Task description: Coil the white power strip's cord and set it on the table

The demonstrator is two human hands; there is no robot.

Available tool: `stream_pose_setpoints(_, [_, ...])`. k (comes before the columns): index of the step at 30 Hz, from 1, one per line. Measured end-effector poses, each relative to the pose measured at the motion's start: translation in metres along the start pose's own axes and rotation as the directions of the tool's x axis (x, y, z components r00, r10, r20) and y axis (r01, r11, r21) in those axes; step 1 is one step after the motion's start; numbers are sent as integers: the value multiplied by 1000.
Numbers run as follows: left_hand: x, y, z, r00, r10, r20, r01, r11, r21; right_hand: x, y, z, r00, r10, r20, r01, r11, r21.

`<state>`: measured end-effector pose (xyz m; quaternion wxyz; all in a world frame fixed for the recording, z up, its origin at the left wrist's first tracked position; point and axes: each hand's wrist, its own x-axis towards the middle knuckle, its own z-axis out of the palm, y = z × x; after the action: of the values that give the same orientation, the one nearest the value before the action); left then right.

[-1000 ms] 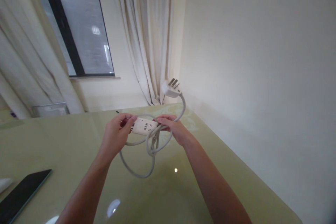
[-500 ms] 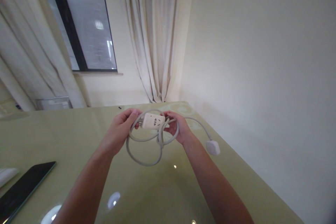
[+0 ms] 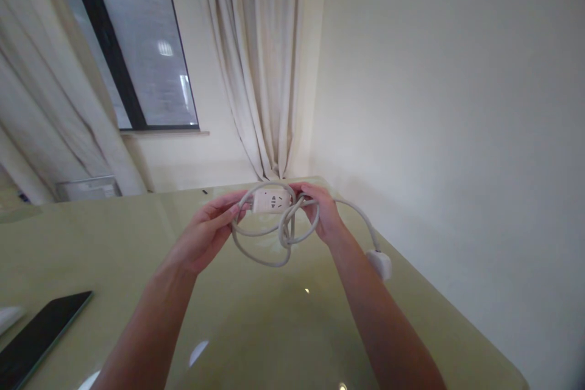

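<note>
Between my hands, above the table, is a white power strip (image 3: pixel 271 200) with socket slots facing me. Its pale grey cord (image 3: pixel 260 261) hangs in loose, crossing loops in front of it. My left hand (image 3: pixel 214 226) is closed at the strip's left end, thumb and fingers pinching there by the cord. At the right end my right hand (image 3: pixel 323 210) grips the strip and some cord loops, with part of its fingers hidden behind them. One cord end runs out past my right wrist to a white plug (image 3: pixel 380 264), partly covered by my forearm.
A black tablet-like device (image 3: pixel 43 336) lies on the glossy green table (image 3: pixel 256 329) at the lower left, beside a white object (image 3: pixel 9 318) cut off by the frame. A tiny dark piece (image 3: pixel 205 191) sits near the far edge. A wall (image 3: pixel 434 134) borders the right side.
My hands and the power strip have shifted slightly right and up in the view. The loops hang a little differently, and the plug has moved right, now partly behind my forearm.
</note>
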<state>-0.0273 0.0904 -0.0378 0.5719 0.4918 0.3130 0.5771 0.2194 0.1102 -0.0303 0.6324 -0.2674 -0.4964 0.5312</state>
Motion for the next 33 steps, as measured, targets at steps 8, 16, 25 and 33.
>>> stream_pose_setpoints(8, [7, -10, 4, 969, 106, -223, -105, 994, 16, 0, 1, 6, 986, -100, -136, 97, 995, -30])
stream_pose_setpoints(16, [3, -12, 1, 982, 175, 70, -188, 889, 417, -1, -7, -2, 931, -60, -360, 113, 985, 128])
stream_pose_setpoints(25, [7, -38, 9, 925, 313, 214, -351, 498, 793, 1, -7, -17, 925, 86, -369, 40, 946, 321])
stream_pose_setpoints(33, [10, -50, 12, 927, 305, 218, -372, 671, 641, -1, -14, -5, 872, 209, -443, 49, 863, 503])
